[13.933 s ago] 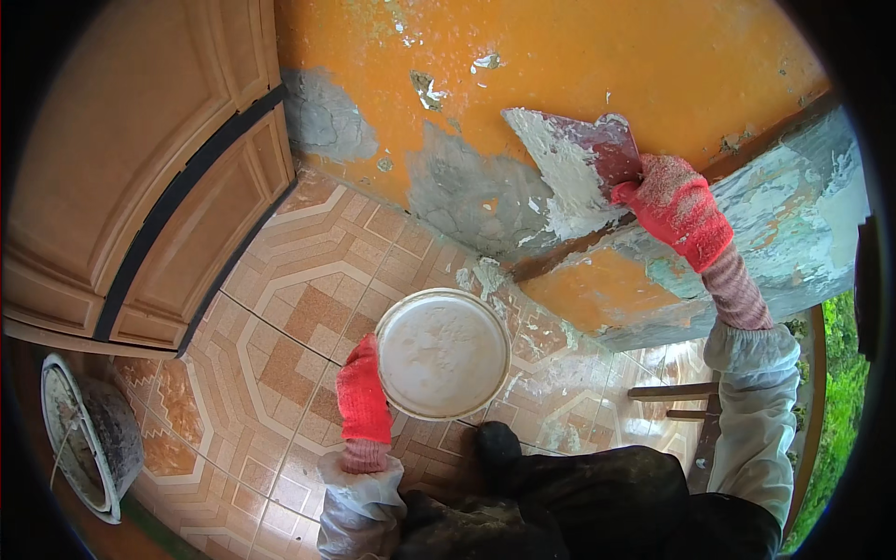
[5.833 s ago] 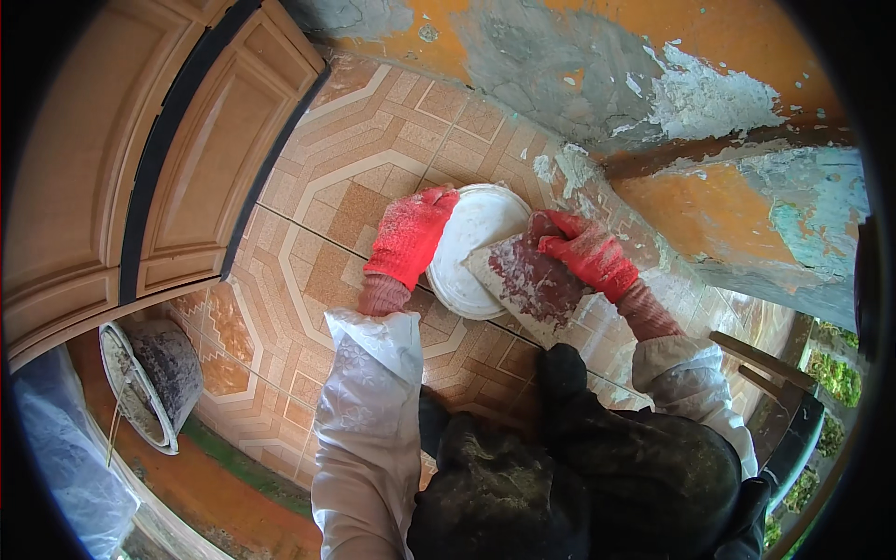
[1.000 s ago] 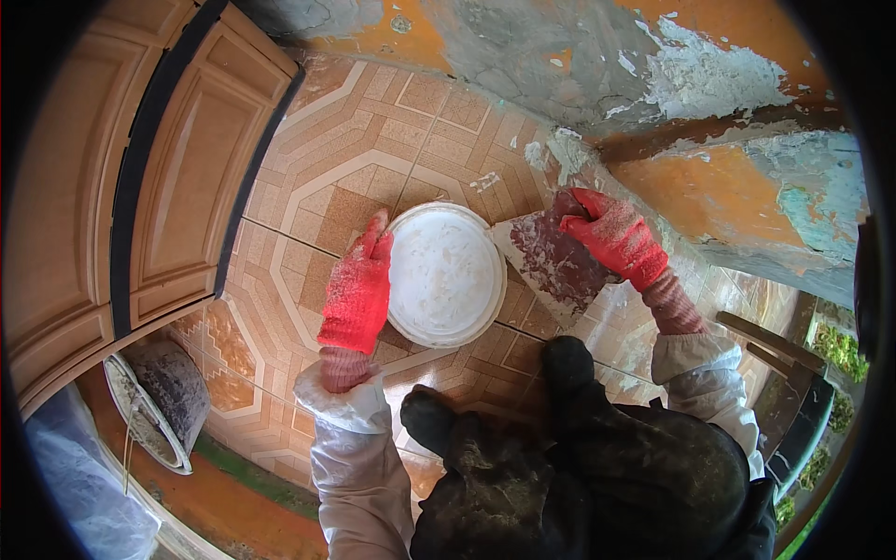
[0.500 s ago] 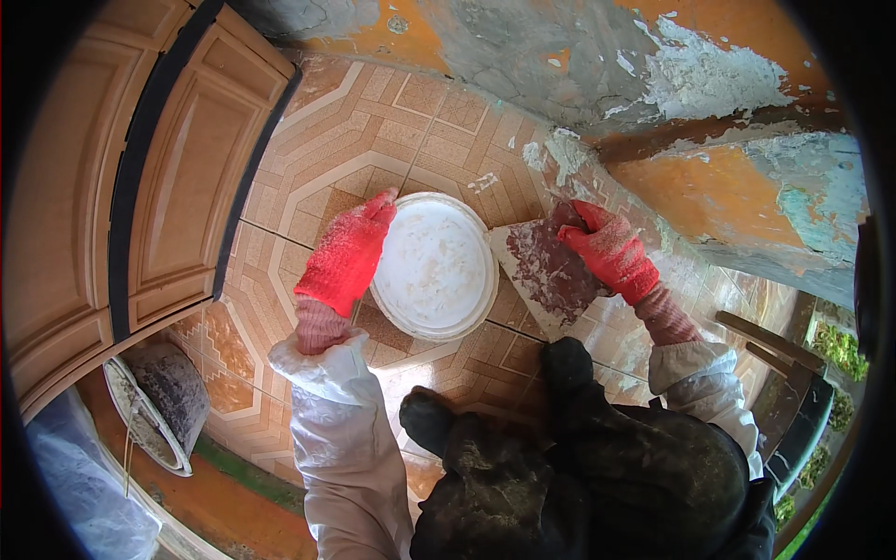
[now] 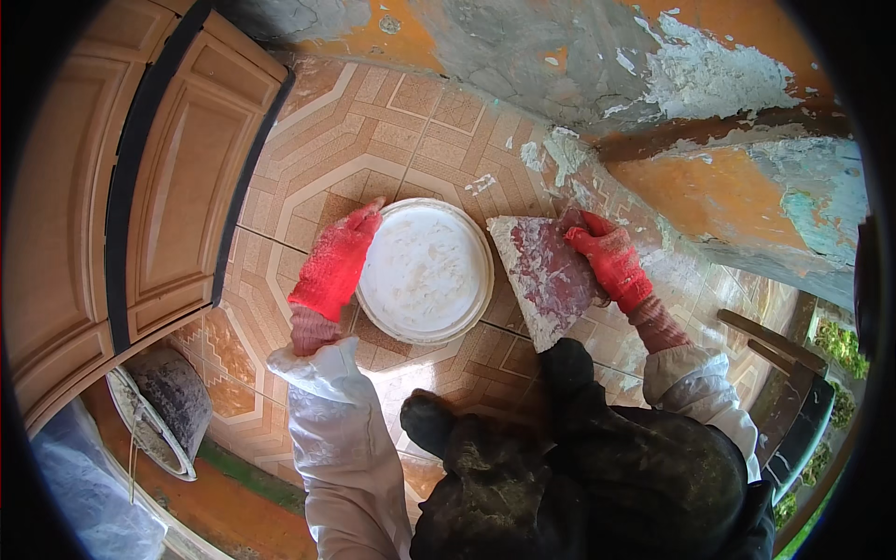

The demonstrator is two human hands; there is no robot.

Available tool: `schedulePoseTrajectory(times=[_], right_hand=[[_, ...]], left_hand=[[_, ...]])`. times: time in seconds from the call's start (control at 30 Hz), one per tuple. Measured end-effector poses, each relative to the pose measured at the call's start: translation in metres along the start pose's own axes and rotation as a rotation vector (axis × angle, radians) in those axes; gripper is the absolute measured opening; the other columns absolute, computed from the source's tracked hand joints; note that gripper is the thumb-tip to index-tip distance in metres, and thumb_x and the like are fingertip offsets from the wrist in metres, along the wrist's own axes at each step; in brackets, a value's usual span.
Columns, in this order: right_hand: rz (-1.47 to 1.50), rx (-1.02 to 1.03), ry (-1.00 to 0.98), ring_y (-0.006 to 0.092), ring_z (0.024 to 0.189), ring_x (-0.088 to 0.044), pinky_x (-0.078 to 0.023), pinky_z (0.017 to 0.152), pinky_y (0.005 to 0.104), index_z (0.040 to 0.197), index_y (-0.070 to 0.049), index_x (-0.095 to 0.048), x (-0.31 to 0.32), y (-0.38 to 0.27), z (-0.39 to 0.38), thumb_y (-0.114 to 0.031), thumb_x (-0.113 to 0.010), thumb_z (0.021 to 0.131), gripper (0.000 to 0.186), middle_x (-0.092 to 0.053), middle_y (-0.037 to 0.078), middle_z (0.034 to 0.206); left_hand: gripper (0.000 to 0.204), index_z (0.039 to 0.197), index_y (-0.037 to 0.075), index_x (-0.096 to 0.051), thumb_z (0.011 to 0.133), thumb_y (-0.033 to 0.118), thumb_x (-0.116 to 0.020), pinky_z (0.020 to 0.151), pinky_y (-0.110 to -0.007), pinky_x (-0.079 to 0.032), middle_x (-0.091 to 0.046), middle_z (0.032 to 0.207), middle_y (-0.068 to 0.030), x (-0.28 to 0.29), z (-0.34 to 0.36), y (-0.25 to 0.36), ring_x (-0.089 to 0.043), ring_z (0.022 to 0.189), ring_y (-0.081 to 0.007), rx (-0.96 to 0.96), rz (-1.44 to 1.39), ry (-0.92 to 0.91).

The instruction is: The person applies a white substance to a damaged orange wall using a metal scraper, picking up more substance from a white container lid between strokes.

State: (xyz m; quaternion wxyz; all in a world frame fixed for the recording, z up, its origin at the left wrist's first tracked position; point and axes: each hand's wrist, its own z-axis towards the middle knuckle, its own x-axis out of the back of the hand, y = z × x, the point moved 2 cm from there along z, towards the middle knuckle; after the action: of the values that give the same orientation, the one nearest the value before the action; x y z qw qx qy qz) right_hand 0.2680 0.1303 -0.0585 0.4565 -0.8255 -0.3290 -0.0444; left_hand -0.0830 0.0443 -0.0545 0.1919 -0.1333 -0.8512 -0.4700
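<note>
A round white bucket [image 5: 426,271] stands on the tiled floor, its top showing white, lumpy, plaster-like material. My left hand [image 5: 333,264], in a red glove dusted white, is closed on the bucket's left rim; the thumb is hidden. To the right, my right hand [image 5: 609,258], in a matching glove, grips a flat reddish-brown plate [image 5: 548,268] by its right side. Pale plaster cakes the plate's face and left edge. The plate is tilted and held apart from the bucket, with its lower corner by my dark right shoe [image 5: 567,366].
Wooden panelled doors [image 5: 191,168] line the left. A plaster-crusted bucket [image 5: 168,406] lies tipped at lower left near plastic sheeting [image 5: 89,485]. Ahead and right runs a peeling orange-and-grey wall [image 5: 551,70]. A dark chair-like object [image 5: 798,420] stands at right. Plaster scraps spot the floor tiles [image 5: 373,121].
The plate has turned in my right hand, tipping more steeply and drawing away from the bucket's rim. The bucket and my left hand have shifted slightly left.
</note>
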Motion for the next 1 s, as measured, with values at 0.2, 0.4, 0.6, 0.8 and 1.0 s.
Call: schedulePoseTrajectory(times=[0.2,0.4,0.6,0.8,1.0], right_hand=[[-0.176,0.063,-0.001,0.0200,0.094,-0.062,-0.046,0.083,0.0304,0.118,-0.002,-0.057,-0.010,-0.020,-0.018,-0.029,-0.063,0.080,0.047,-0.066,0.014,0.103],[-0.202,0.010,0.099,0.0226,0.091,-0.063,-0.046,0.080,0.0318,0.115,-0.004,-0.059,-0.013,-0.005,-0.020,-0.031,-0.061,0.081,0.044,-0.066,0.015,0.100],[-0.229,0.070,0.083,0.0237,0.092,-0.063,-0.046,0.081,0.0316,0.115,-0.003,-0.059,-0.028,-0.028,-0.013,-0.031,-0.061,0.081,0.045,-0.066,0.016,0.101],[-0.177,0.062,0.060,0.0197,0.094,-0.062,-0.046,0.083,0.0295,0.121,-0.002,-0.055,-0.027,-0.023,-0.008,-0.030,-0.064,0.080,0.050,-0.065,0.015,0.104],[-0.026,0.005,0.130,0.0153,0.096,-0.060,-0.045,0.084,0.0284,0.124,0.000,-0.052,-0.027,-0.008,-0.010,-0.029,-0.065,0.081,0.054,-0.065,0.013,0.108]], left_hand=[[0.043,0.128,0.010,-0.051,0.093,0.034,-0.045,0.081,-0.030,-0.046,-0.063,0.110,-0.0140,-0.022,-0.028,-0.028,-0.061,0.094,-0.0191,0.070,-0.104,0.253],[0.039,0.132,0.008,-0.046,0.096,0.024,-0.045,0.094,-0.031,-0.042,-0.054,0.126,-0.0126,-0.064,-0.061,-0.016,-0.054,0.114,-0.0222,0.149,-0.330,0.368],[0.040,0.136,0.007,-0.039,0.096,0.016,-0.043,0.098,-0.028,-0.038,-0.047,0.135,-0.0108,-0.090,-0.080,-0.018,-0.047,0.122,-0.0203,-0.074,-0.150,0.495],[0.042,0.137,0.008,-0.037,0.096,0.015,-0.044,0.097,-0.028,-0.038,-0.046,0.136,-0.0103,-0.101,-0.083,-0.011,-0.048,0.121,-0.0186,-0.019,-0.063,0.539],[0.042,0.137,0.010,-0.039,0.096,0.018,-0.046,0.096,-0.028,-0.039,-0.048,0.134,-0.0116,-0.111,-0.082,-0.019,-0.048,0.119,-0.0173,0.145,-0.514,0.558]])
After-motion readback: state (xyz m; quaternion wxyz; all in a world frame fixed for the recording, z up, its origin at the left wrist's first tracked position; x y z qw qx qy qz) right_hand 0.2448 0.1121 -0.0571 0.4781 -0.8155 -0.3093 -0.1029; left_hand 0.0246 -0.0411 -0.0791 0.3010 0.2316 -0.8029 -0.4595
